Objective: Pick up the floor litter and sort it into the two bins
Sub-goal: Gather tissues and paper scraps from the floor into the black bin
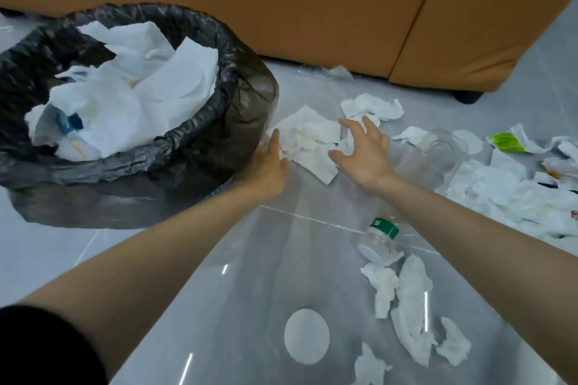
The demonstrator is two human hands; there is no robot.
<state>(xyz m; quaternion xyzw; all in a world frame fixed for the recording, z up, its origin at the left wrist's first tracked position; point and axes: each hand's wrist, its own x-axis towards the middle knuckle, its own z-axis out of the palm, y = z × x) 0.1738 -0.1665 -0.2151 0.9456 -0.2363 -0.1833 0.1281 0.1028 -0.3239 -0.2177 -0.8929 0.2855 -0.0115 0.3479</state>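
Likely a living room or office lounge: tan leather sofa point(312, 0) on dark feet across the top of the frame, above glossy grey floor tiles point(250, 275). At left, a bin lined with a black bag point(237, 97).

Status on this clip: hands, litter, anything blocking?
Left hand and right hand open, flanking the tissue by the bin. Nothing lifted. Bottle lies nearby, not blocking.

Bare forearms, black short sleeve point(40, 350) on left arm, no gloves/jewelry.
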